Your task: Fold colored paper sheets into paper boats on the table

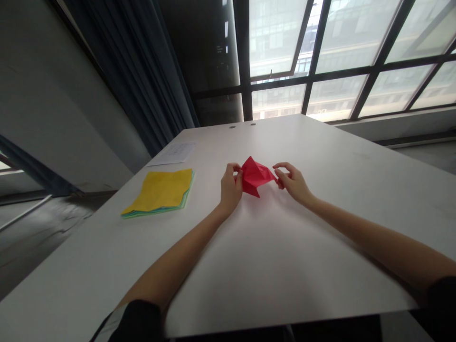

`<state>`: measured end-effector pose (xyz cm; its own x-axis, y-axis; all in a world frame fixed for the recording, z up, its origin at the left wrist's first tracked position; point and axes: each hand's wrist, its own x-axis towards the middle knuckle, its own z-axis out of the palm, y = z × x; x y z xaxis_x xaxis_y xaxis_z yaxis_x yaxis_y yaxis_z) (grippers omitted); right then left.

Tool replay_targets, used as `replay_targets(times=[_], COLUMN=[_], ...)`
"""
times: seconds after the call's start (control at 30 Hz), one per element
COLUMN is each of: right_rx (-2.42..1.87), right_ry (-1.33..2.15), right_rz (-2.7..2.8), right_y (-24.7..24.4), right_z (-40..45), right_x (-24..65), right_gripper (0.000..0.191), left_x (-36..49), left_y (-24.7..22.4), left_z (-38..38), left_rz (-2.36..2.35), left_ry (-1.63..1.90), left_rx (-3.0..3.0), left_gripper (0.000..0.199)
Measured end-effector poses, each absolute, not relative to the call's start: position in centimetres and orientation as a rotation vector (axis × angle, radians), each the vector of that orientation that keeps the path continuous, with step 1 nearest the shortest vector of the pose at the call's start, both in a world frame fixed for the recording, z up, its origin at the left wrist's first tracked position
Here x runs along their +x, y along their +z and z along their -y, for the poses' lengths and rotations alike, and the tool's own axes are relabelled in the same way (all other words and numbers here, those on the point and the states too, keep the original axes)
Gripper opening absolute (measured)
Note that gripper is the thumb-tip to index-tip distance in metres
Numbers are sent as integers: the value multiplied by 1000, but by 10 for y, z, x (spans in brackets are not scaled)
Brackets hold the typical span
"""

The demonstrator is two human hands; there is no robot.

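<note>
A red folded paper (254, 176) with pointed corners is held up over the white table (270, 256), between my two hands. My left hand (231, 186) grips its left side, the thumb in front and the fingers curled round behind. At the paper's narrow right tip, my right hand (290, 181) has its thumb and fingertips closed together in a pinch. The part of the paper behind my left fingers is hidden.
To the left lies a stack of coloured paper sheets (160, 190), yellow on top with green and blue edges below. A printed white sheet (174, 154) is behind it. Windows (278, 42) and a dark blue curtain (142, 66) stand beyond the table.
</note>
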<state>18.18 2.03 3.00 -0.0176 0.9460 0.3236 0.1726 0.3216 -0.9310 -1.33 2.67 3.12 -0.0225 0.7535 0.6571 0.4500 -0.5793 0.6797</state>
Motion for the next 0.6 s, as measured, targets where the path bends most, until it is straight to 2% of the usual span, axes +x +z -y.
replay_targets(times=[0.13, 0.27, 0.4, 0.6], right_rx=[-1015, -929, -877, -909], right_ry=[1131, 1192, 1119, 988], right_rz=[1471, 1398, 1416, 1384], right_y=[36, 36, 34, 25], right_z=[-11, -8, -10, -18], right_x=[175, 170, 168, 172], right_gripper=[46, 54, 38, 23], left_x=[-12, -9, -9, -11], left_y=[32, 32, 28, 24], left_z=[-25, -22, -23, -29], left_rz=[-1330, -1365, -1272, -1158], left_ry=[1659, 1637, 1555, 1415], left_rx=[2122, 2219, 2146, 2015], left_gripper=[18, 18, 23, 56])
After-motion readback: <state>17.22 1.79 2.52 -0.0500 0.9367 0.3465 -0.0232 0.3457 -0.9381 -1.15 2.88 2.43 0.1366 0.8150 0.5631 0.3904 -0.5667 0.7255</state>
